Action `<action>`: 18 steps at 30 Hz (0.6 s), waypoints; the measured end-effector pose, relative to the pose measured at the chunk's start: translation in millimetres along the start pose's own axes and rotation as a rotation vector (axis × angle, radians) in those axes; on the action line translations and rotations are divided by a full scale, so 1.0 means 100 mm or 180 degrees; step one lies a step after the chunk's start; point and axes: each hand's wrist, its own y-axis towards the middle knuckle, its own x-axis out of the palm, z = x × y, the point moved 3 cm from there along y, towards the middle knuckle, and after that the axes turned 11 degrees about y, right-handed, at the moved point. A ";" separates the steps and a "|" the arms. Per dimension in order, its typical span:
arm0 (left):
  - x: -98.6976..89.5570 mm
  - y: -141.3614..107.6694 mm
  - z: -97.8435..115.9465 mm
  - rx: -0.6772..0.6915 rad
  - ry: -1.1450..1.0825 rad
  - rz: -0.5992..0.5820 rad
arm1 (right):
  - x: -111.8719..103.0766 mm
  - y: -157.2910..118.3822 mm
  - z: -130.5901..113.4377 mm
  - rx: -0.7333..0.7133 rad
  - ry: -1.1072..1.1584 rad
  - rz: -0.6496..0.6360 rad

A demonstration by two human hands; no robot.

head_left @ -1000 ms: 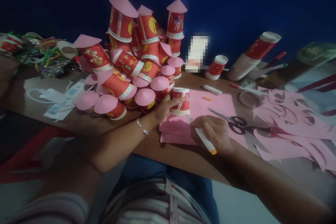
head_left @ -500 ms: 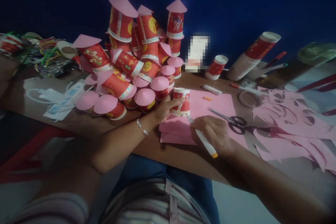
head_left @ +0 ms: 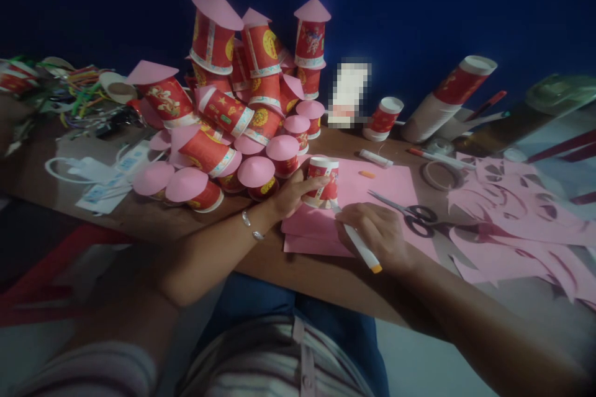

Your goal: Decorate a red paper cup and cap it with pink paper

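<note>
Holding a small red paper cup [head_left: 322, 182] upside down near the centre of the frame, the left hand [head_left: 291, 192] wraps its fingers around the cup's left side, thumb on the near face. The cup stands on a pink paper sheet [head_left: 382, 185], close to that sheet's left edge. The right hand [head_left: 379, 232] pinches a white marker with an orange end [head_left: 361, 246], fingers pressed together around its barrel, the tip meeting the cup's lower rim on the sheet.

Just left of the cup rises a crowded pile of red cups with pink cone tops [head_left: 242, 99], its nearest cups almost touching the left hand, so there is little room on that side. To the right, scissors [head_left: 410, 214] lie on the sheet's right edge, near the right hand. Farther right lie cut pink paper scraps [head_left: 516, 217]. Bare tabletop [head_left: 261, 260] shows between the sheet's near edge and the tabletop's front edge.
</note>
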 end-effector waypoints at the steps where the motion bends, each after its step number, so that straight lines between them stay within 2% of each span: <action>1: 0.00 0.00 0.00 -0.0019 0.0006 -0.0021 | 0.00 0.00 0.00 0.0014 0.0000 -0.0014; 10: 0.00 0.00 -0.01 -0.0033 -0.0088 -0.0146 | 0.02 -0.01 0.02 -0.0035 0.0088 -0.0154; 18: -0.02 0.01 -0.04 -0.0059 -0.0078 -0.0265 | 0.02 -0.03 0.04 -0.0035 0.0012 -0.0075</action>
